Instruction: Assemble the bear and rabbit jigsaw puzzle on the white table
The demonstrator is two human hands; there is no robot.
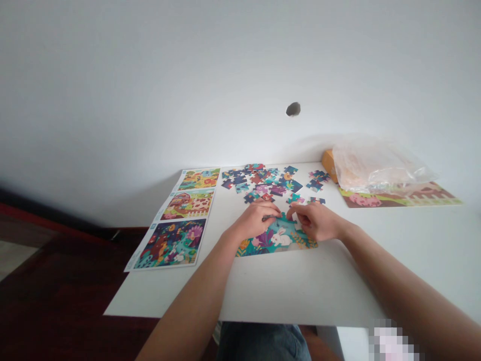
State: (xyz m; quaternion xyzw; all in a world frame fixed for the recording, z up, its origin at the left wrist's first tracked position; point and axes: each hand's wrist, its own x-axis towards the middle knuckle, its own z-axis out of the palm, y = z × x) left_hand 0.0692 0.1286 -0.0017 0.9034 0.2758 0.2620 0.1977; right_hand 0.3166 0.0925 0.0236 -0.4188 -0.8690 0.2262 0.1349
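- Head view: my left hand (256, 218) and my right hand (317, 220) both rest, fingers curled, on the top edge of the half-built puzzle (276, 240), close together and nearly touching; I cannot tell whether either one pinches a piece.
- The half-built puzzle lies flat on the white surface (285, 286) straight in front of me, teal with a white rabbit, purple leaves and orange plants.
- I count one built section, one reference sheet (175, 220) with three pictures on my left, and one scattered heap of loose pieces (263, 183) just behind my hands, too many to count.
- Far right: a finished puzzle (402, 198) under a clear plastic bag (376, 165), with an orange box (329, 163) beside it.
- My hands hide the built section's upper edge.
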